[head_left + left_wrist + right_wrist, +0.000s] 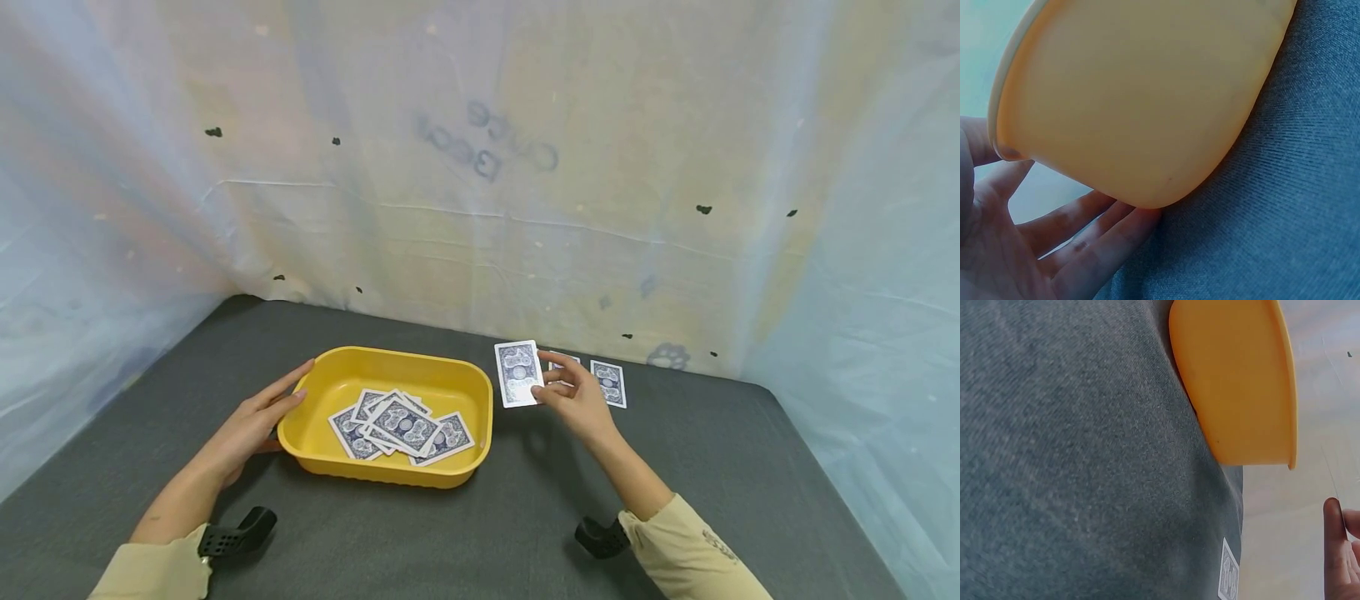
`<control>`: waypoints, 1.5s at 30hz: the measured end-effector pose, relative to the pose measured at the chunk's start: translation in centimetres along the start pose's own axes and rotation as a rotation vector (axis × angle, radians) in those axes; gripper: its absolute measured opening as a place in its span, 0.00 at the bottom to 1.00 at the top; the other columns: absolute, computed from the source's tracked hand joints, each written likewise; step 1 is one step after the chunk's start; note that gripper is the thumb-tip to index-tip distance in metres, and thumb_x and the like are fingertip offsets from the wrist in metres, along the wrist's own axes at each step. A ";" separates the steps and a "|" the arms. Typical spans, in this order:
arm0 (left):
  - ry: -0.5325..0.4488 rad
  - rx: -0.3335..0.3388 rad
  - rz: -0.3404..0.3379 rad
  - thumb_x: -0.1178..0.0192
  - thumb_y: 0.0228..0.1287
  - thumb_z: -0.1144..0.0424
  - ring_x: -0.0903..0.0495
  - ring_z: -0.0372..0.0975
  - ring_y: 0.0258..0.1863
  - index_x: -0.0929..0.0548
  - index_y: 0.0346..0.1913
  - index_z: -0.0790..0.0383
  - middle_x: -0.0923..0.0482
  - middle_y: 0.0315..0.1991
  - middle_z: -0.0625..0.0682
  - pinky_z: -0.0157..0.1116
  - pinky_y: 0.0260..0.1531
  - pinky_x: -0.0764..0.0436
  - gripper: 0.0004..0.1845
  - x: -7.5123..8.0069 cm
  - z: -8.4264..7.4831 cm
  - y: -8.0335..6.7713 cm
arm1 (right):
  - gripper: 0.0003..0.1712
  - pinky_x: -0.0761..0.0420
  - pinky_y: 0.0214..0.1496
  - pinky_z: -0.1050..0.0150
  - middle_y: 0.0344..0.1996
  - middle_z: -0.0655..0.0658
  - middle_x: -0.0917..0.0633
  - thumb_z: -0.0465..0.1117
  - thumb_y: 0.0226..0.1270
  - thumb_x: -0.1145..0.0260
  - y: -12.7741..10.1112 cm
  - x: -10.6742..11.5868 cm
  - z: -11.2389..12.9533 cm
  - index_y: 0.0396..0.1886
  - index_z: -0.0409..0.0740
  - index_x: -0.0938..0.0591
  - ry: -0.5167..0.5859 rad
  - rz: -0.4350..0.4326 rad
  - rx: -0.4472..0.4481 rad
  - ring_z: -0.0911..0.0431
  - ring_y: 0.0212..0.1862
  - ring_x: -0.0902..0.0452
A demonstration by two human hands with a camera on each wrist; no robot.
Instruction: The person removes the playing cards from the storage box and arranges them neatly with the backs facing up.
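A yellow plastic tray (390, 482) holds several playing cards (405, 423) in a loose pile, patterned blue-and-white backs up. My left hand (251, 423) holds the tray's left end, thumb and a finger at the rim. In the left wrist view, the other fingers (1097, 253) lie along the tray's outer wall down by its base. Beyond the tray's right end, my right hand (577, 400) pinches one playing card (519, 375) by its right edge, raised over the table. The right wrist view catches this card nearly edge-on above the thumb.
Two more playing cards lie back-up on the dark grey tablecloth (705, 483): one card (609, 383) right of my right hand, another (566, 361) partly hidden behind its fingers. A translucent plastic sheet (480, 250) hangs behind the table and along both sides.
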State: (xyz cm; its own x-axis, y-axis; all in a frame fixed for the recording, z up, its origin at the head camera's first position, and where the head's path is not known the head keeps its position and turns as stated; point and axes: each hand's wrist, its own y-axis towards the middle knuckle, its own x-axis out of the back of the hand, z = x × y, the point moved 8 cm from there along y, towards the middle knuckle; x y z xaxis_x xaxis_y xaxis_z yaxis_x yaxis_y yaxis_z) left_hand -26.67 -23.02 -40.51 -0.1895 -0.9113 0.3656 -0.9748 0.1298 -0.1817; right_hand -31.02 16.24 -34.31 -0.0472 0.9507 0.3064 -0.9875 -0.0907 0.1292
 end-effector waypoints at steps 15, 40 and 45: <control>-0.001 0.005 0.009 0.58 0.73 0.40 0.38 0.59 0.66 0.57 0.77 0.42 0.58 0.76 0.65 0.50 0.50 0.20 0.36 -0.1 0.1 0.0 | 0.32 0.19 0.38 0.70 0.41 0.33 0.19 0.25 0.58 0.36 -0.4 1.8 -1.1 0.64 0.36 0.28 0.006 -0.021 -0.031 0.64 0.34 0.18; 0.001 0.003 0.006 0.58 0.72 0.38 0.38 0.59 0.66 0.57 0.77 0.43 0.58 0.76 0.66 0.50 0.50 0.20 0.37 0.0 0.0 0.0 | 0.31 0.19 0.39 0.71 0.37 0.42 0.18 0.26 0.59 0.35 -0.8 5.9 -3.5 0.65 0.35 0.29 -0.012 -0.133 -0.084 0.70 0.32 0.20; -0.001 0.004 0.010 0.58 0.72 0.38 0.37 0.59 0.66 0.57 0.77 0.43 0.57 0.76 0.66 0.49 0.50 0.20 0.37 0.0 0.0 0.0 | 0.31 0.19 0.38 0.72 0.35 0.44 0.18 0.25 0.59 0.36 -0.7 6.2 -3.8 0.64 0.34 0.28 -0.008 -0.137 -0.076 0.69 0.32 0.20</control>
State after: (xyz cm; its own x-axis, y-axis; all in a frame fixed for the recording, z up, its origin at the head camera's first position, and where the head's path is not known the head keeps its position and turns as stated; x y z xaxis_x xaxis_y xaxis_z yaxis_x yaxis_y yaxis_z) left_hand -26.66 -23.00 -40.57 -0.1995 -0.9104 0.3624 -0.9722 0.1376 -0.1894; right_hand -31.18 23.34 -36.04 0.0900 0.9501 0.2987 -0.9931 0.0631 0.0984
